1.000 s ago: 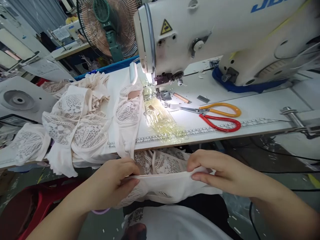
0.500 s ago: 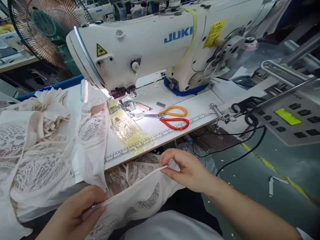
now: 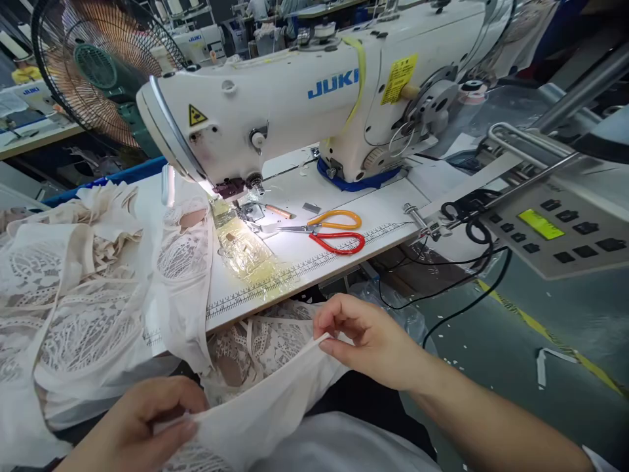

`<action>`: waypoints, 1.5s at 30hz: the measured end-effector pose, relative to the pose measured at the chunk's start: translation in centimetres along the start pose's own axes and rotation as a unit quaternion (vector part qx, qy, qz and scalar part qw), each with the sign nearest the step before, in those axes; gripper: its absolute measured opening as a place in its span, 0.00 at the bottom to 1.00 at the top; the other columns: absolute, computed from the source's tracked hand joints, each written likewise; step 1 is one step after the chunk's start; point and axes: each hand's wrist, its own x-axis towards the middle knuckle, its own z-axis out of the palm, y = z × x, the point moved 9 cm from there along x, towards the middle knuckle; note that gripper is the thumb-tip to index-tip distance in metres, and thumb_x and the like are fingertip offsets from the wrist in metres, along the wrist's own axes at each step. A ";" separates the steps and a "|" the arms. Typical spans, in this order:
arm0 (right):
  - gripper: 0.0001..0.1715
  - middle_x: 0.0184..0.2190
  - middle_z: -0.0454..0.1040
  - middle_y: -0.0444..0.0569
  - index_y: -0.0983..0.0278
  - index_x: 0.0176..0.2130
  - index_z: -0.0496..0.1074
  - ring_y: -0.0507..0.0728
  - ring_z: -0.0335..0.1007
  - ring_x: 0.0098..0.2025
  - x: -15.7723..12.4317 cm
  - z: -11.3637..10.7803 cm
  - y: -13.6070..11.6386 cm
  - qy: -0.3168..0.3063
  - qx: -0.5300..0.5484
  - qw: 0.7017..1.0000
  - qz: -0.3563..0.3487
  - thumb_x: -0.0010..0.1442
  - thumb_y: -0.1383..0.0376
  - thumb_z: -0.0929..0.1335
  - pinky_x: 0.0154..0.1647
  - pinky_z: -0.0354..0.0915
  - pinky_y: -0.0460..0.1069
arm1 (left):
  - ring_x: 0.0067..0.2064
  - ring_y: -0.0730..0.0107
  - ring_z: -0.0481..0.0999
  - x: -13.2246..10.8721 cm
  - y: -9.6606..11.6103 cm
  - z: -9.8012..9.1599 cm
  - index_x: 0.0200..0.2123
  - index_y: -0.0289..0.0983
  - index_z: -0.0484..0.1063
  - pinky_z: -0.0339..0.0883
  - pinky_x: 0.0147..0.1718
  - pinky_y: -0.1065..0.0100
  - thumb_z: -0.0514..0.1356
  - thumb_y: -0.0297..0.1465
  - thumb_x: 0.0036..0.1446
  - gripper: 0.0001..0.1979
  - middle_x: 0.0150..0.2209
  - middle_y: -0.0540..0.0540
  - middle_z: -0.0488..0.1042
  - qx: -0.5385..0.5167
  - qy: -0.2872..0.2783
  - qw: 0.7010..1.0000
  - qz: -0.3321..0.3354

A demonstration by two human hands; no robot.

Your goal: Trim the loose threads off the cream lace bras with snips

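Observation:
A cream lace bra (image 3: 265, 413) is stretched between my hands below the table's front edge, over my lap. My left hand (image 3: 142, 419) pinches its upper edge at lower left, thumb against the curled fingers. Farther right, my right hand (image 3: 363, 341) grips the other end of that edge between thumb and fingertips. Plain smooth fabric faces me between the hands, and lace shows at the lower left. Behind the held edge lie more lace cups (image 3: 275, 341), partly hidden under the table.
A white sewing machine (image 3: 285, 118) stands on the table. Scissors (image 3: 337, 233) with orange and red handles and a wooden-handled tool (image 3: 280, 211) lie near its needle. Several lace bras (image 3: 93, 328) are heaped at left. A control panel (image 3: 555, 229) juts out at right; a fan (image 3: 98, 72) stands behind.
The held bra has turned, so plain fabric now faces me where a lace patch showed near my right hand. Both hands keep their pinch. The camera view has shifted slightly.

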 end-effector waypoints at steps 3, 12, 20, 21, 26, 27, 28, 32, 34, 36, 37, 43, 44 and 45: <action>0.05 0.26 0.66 0.43 0.63 0.32 0.65 0.50 0.60 0.26 -0.6 -0.3 2.1 0.003 -0.008 0.996 0.087 0.51 0.68 0.67 0.26 0.62 0.45 | 0.30 0.68 0.74 1.8 -0.5 1.2 0.30 0.36 0.73 0.67 0.29 0.73 0.53 0.34 0.58 0.11 0.28 0.48 0.75 0.001 -0.051 0.998 -0.038; 0.12 0.28 0.67 0.45 0.64 0.37 0.66 0.53 0.65 0.29 -1.6 -1.7 9.4 0.032 -0.118 0.980 0.159 0.54 0.58 0.66 0.30 0.66 0.50 | 0.32 0.64 0.74 5.4 -2.7 3.5 0.35 0.34 0.74 0.66 0.31 0.68 0.53 0.35 0.57 0.13 0.32 0.46 0.77 0.007 -0.031 0.996 -0.085; 0.14 0.46 0.72 0.56 0.63 0.45 0.71 0.63 0.67 0.49 0.2 2.6 3.7 -0.087 -0.299 0.949 -0.055 0.58 0.63 0.67 0.49 0.63 0.60 | 0.34 0.62 0.75 4.1 0.3 3.9 0.35 0.35 0.74 0.64 0.30 0.66 0.53 0.29 0.57 0.10 0.32 0.45 0.77 0.167 0.004 0.986 -0.014; 0.16 0.47 0.72 0.56 0.62 0.47 0.70 0.64 0.65 0.51 0.3 4.3 2.5 -0.114 -0.296 0.943 -0.098 0.57 0.62 0.68 0.51 0.62 0.61 | 0.33 0.61 0.75 3.9 0.9 4.2 0.35 0.35 0.74 0.63 0.29 0.66 0.53 0.28 0.57 0.09 0.31 0.45 0.76 0.194 0.003 0.981 -0.001; 0.17 0.34 0.76 0.53 0.66 0.40 0.72 0.61 0.72 0.37 1.1 11.8 1.0 -0.223 -0.280 0.927 -0.112 0.50 0.62 0.74 0.38 0.67 0.55 | 0.28 0.63 0.73 2.7 2.9 5.0 0.31 0.35 0.72 0.60 0.26 0.66 0.50 0.29 0.60 0.12 0.27 0.46 0.74 0.251 0.007 0.966 0.057; 0.14 0.30 0.76 0.50 0.66 0.36 0.72 0.59 0.71 0.33 1.2 12.7 1.4 -0.239 -0.289 0.923 -0.092 0.50 0.63 0.74 0.34 0.67 0.52 | 0.28 0.64 0.73 2.4 3.1 5.1 0.30 0.35 0.72 0.60 0.27 0.65 0.50 0.29 0.61 0.12 0.27 0.46 0.74 0.248 0.008 0.966 0.070; 0.10 0.27 0.74 0.48 0.66 0.33 0.72 0.58 0.70 0.30 1.2 13.4 1.7 -0.253 -0.293 0.919 -0.076 0.51 0.64 0.74 0.30 0.65 0.50 | 0.29 0.64 0.72 2.1 3.4 5.0 0.29 0.35 0.71 0.60 0.29 0.64 0.49 0.29 0.61 0.13 0.27 0.46 0.74 0.245 0.009 0.966 0.084; 0.03 0.25 0.72 0.46 0.65 0.31 0.73 0.55 0.67 0.29 0.7 14.1 1.7 -0.285 -0.254 0.922 -0.062 0.54 0.66 0.71 0.29 0.62 0.47 | 0.29 0.65 0.71 0.5 3.0 4.1 0.28 0.35 0.71 0.59 0.38 0.59 0.50 0.32 0.61 0.14 0.25 0.47 0.73 0.260 0.018 0.962 0.086; 0.03 0.26 0.71 0.47 0.65 0.33 0.73 0.55 0.67 0.30 0.4 14.0 1.2 -0.295 -0.227 0.926 -0.067 0.56 0.67 0.69 0.29 0.62 0.47 | 0.29 0.65 0.70 -0.4 2.0 3.5 0.28 0.36 0.72 0.57 0.40 0.57 0.50 0.33 0.61 0.14 0.25 0.48 0.73 0.272 0.012 0.961 0.057; 0.04 0.26 0.71 0.48 0.66 0.33 0.74 0.55 0.67 0.30 0.2 13.8 0.8 -0.299 -0.208 0.929 -0.069 0.57 0.68 0.68 0.29 0.62 0.47 | 0.30 0.65 0.70 -1.4 1.0 2.7 0.30 0.36 0.72 0.56 0.41 0.56 0.51 0.34 0.61 0.13 0.26 0.48 0.72 0.267 0.008 0.963 0.036; 0.04 0.26 0.71 0.48 0.66 0.33 0.74 0.54 0.66 0.29 0.2 13.7 0.7 -0.296 -0.200 0.932 -0.067 0.57 0.69 0.67 0.29 0.62 0.47 | 0.31 0.65 0.70 -2.0 0.6 2.3 0.32 0.37 0.72 0.56 0.42 0.56 0.51 0.33 0.61 0.12 0.26 0.48 0.72 0.259 0.010 0.965 0.030; 0.05 0.29 0.69 0.49 0.65 0.33 0.72 0.55 0.67 0.32 0.3 13.0 0.1 -0.265 -0.151 0.951 -0.057 0.55 0.70 0.66 0.31 0.64 0.47 | 0.35 0.67 0.70 -4.9 -0.9 -0.2 0.35 0.38 0.71 0.62 0.36 0.67 0.51 0.28 0.61 0.10 0.31 0.47 0.72 0.085 0.080 0.993 0.013; 0.05 0.30 0.69 0.49 0.64 0.33 0.71 0.55 0.67 0.33 0.3 12.8 -0.1 -0.257 -0.142 0.954 -0.060 0.55 0.71 0.65 0.31 0.64 0.47 | 0.34 0.68 0.70 -5.3 -1.0 -0.6 0.33 0.37 0.71 0.63 0.34 0.68 0.51 0.28 0.61 0.10 0.31 0.47 0.71 0.044 0.102 0.994 0.001; 0.05 0.30 0.69 0.49 0.64 0.33 0.71 0.55 0.68 0.32 0.3 12.6 -0.4 -0.250 -0.135 0.957 -0.064 0.56 0.71 0.65 0.30 0.64 0.47 | 0.33 0.69 0.70 -5.5 -1.2 -0.8 0.32 0.37 0.71 0.64 0.33 0.70 0.51 0.28 0.60 0.10 0.31 0.47 0.71 0.003 0.123 0.992 -0.013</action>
